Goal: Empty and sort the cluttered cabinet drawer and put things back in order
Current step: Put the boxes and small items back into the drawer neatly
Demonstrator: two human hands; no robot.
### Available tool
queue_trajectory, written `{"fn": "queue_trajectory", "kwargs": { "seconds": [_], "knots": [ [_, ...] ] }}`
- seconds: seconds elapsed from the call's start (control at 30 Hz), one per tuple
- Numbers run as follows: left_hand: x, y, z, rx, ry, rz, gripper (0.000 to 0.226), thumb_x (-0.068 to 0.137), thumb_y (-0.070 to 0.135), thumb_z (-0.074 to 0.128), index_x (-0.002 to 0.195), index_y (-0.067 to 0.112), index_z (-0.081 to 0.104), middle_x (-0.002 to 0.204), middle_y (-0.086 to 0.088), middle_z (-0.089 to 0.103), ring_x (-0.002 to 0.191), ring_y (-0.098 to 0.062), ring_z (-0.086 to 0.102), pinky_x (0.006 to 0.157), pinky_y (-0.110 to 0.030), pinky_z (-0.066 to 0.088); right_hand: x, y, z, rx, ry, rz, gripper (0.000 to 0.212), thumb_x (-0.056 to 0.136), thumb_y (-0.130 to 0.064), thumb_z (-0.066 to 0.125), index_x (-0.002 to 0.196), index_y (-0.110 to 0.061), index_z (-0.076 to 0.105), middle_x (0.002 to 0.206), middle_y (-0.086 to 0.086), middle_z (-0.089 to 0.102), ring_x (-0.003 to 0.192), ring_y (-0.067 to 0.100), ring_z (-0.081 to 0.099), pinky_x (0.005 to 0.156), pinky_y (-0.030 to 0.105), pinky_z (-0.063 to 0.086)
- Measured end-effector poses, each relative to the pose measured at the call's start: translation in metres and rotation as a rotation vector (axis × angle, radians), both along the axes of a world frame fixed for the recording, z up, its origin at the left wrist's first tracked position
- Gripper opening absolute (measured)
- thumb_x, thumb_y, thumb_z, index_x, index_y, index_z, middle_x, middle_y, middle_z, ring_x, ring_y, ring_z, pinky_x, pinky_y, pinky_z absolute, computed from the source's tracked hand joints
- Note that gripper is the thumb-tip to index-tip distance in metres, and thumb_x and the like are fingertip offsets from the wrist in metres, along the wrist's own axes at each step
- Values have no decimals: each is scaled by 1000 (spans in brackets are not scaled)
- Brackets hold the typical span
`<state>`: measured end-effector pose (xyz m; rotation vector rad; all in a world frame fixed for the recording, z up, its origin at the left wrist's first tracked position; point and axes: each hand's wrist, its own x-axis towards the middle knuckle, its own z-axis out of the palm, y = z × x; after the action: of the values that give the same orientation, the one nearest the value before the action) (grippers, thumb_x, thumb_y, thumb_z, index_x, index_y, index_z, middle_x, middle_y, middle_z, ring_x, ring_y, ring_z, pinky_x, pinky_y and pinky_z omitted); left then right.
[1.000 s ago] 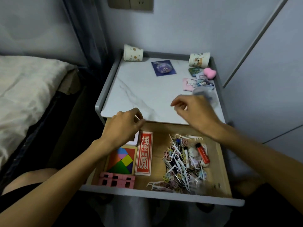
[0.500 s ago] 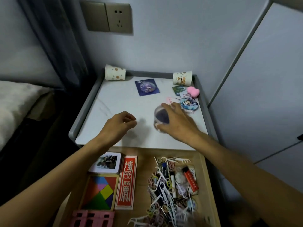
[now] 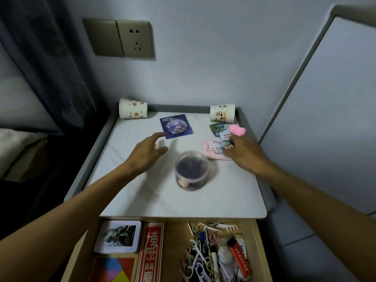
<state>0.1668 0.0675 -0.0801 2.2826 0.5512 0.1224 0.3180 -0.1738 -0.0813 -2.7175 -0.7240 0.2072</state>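
The clear lidded jar (image 3: pixel 191 169) stands upright near the middle of the white worktop (image 3: pixel 142 198), between the two hands and touched by neither. The left hand (image 3: pixel 148 151) hangs just to the jar's left, its grip slack and empty, fingers stretched out and thumb spread. Its forefinger reaches close to the lower corner of a blue card with a round badge (image 3: pixel 176 126). The right hand (image 3: pixel 242 151) lies to the jar's right, on a pink card (image 3: pixel 211 149). Its fingertips are over a small picture charm (image 3: pixel 225 145); whether that grip has closed on anything I cannot tell. Just beyond it lie a pink heart (image 3: pixel 237 130) and a green square tile (image 3: pixel 218 128). At the back a paper cup (image 3: pixel 132 111) lies on its side in the left corner and another (image 3: pixel 222 113) is at the right. Below the worktop the drawer (image 3: pixel 257 251) stands pulled out, holding a white tin (image 3: pixel 118 237), a red packet (image 3: pixel 150 251), a coloured puzzle (image 3: pixel 116 269), a tangle of floss picks (image 3: pixel 201 259) and a red lighter (image 3: pixel 239 257). A wall socket (image 3: pixel 122 38) sits on the wall above, a dark curtain (image 3: pixel 46 64) and a bed (image 3: pixel 14 143) are to the left, and a pale cupboard door (image 3: pixel 325 119) is to the right.
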Motion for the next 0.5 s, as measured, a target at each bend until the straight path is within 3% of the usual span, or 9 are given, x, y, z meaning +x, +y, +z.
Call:
{"fn": "queue_trajectory", "kwargs": {
  "seconds": [0.07, 0.2, 0.33, 0.4, 0.5],
  "knots": [
    [26, 7, -5, 143, -46, -81, 59, 98, 26, 60, 151, 20, 34, 156, -7, 36, 139, -28, 39, 110, -37, 35, -4, 4, -5, -49, -28, 60, 45, 91, -46, 59, 128, -20, 54, 133, 8, 52, 114, 28, 52, 94, 44, 49],
    [68, 24, -25, 245, -29, -164, 62, 98, 38, 58, 152, 23, 32, 155, -8, 34, 137, -31, 37, 114, -43, 35, -18, 12, -9, -41, 21, 182, 60, 90, -45, 64, 142, -26, 42, 144, 4, 37, 131, 24, 36, 106, 40, 40],
    [87, 31, -40, 473, 140, -250, 69, 90, 73, 33, 152, 42, 26, 162, -8, 19, 144, -39, 21, 119, -47, 20, -11, 13, 0, 30, 55, 156, 68, 79, -42, 70, 140, -28, 44, 135, 3, 40, 124, 23, 43, 102, 39, 43],
    [89, 31, -45, 546, 190, -271, 63, 95, 67, 34, 153, 46, 20, 165, -9, 11, 144, -40, 20, 119, -45, 19, 1, 11, 5, 31, 22, 94, 67, 77, -44, 71, 137, -27, 47, 132, 3, 43, 119, 24, 47, 96, 38, 46],
    [86, 31, -43, 575, 160, -258, 59, 97, 63, 36, 152, 46, 24, 165, -6, 14, 142, -36, 26, 116, -43, 23, 14, 4, 6, -155, -10, 99, 57, 84, -40, 67, 135, -22, 49, 137, 6, 42, 116, 23, 48, 89, 33, 46]
  ]
}}
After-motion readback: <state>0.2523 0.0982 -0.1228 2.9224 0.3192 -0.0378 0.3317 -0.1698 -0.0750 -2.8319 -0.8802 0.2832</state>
